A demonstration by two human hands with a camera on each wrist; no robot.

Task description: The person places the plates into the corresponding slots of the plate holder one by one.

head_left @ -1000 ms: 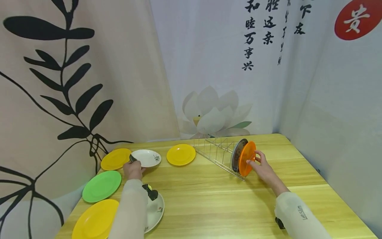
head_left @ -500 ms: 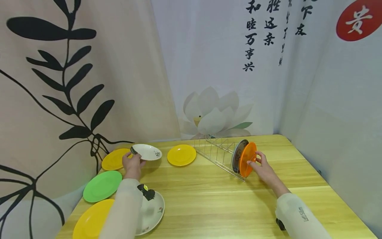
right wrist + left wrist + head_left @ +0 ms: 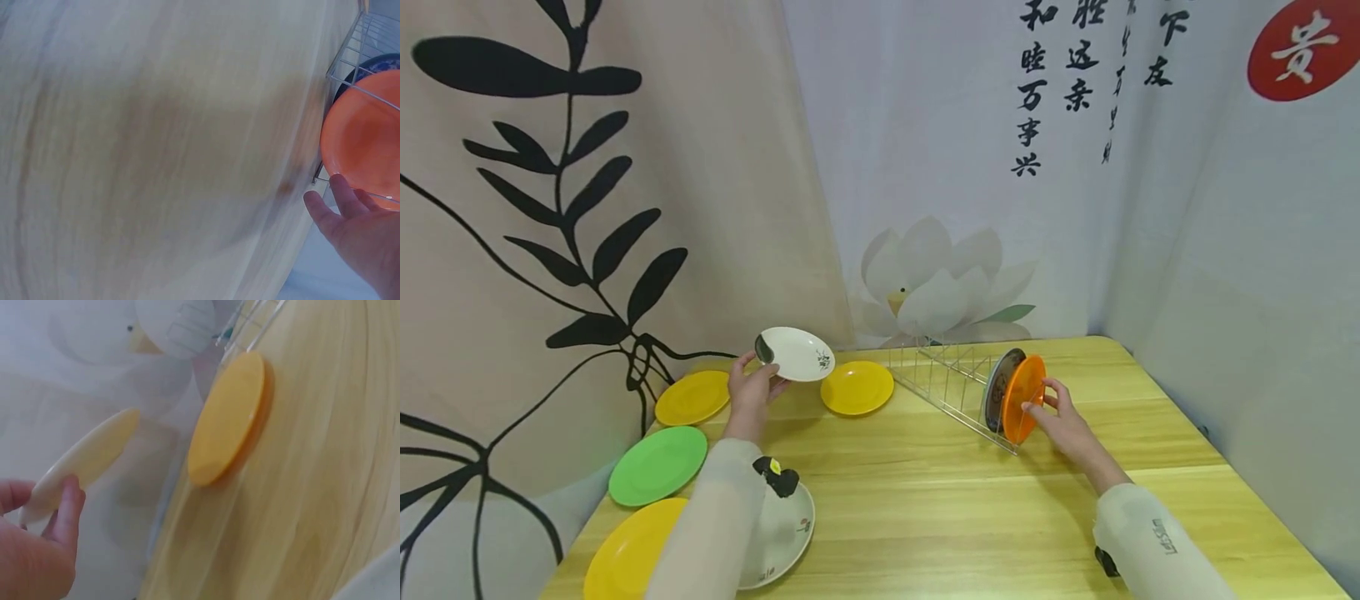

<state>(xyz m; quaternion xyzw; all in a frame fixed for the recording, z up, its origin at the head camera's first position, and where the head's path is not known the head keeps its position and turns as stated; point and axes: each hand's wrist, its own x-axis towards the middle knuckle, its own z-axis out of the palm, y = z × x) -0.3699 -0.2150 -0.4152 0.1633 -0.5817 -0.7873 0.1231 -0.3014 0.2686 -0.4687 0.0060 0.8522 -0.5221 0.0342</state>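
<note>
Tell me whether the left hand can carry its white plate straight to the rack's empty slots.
Probably yes: the left hand holds the white plate above the table, and the rack has free slots behind the orange plate.

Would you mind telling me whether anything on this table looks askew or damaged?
Nothing looks damaged or spilled. Only the white plate is off the table, tilted in the left hand; the orange plate stands upright in the wire rack.
</note>
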